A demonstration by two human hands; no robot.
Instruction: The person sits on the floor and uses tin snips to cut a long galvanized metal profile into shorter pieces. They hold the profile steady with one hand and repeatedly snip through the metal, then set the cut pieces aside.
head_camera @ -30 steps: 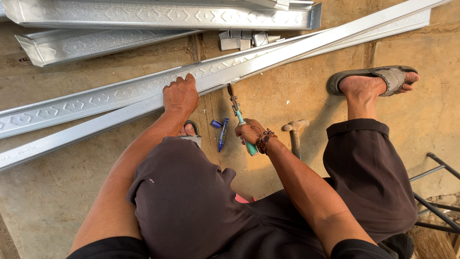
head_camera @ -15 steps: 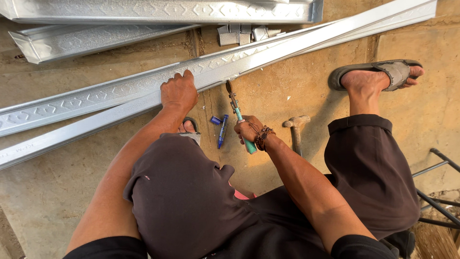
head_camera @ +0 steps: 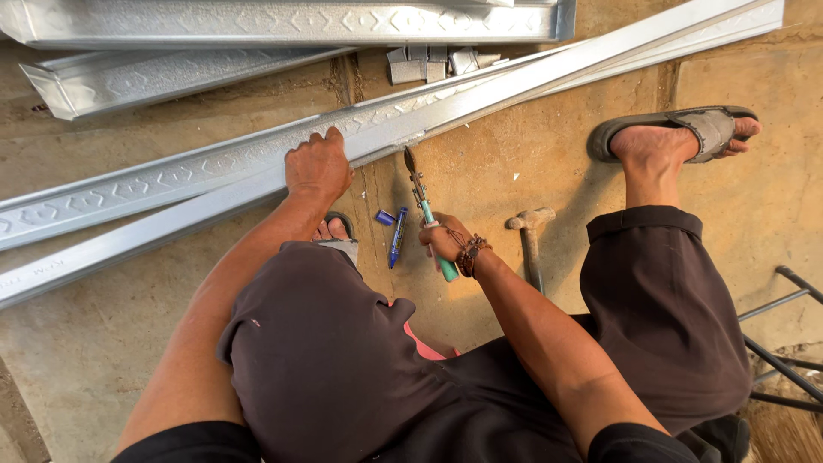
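Note:
I squat on a concrete floor over long embossed silver metal profiles [head_camera: 171, 176] that run diagonally from lower left to upper right. My left hand [head_camera: 317, 165] presses down on the nearest profile, fingers over its edge. My right hand [head_camera: 446, 240], with a beaded bracelet at the wrist, grips metal snips with teal handles [head_camera: 424, 210]; their closed jaws point up toward the profile and stop just short of it. A blue marker [head_camera: 397, 237] and its cap [head_camera: 385, 218] lie on the floor between my hands.
A hammer [head_camera: 530, 233] lies right of my right hand. More profiles [head_camera: 283, 21] and small metal offcuts [head_camera: 429, 64] are stacked at the top. My sandalled foot [head_camera: 677, 137] is at the right, and dark metal rods [head_camera: 784, 343] are at the lower right.
Both hands stay in nearly the same place; the snips have tipped slightly more upright toward the profile. The view has shifted a little.

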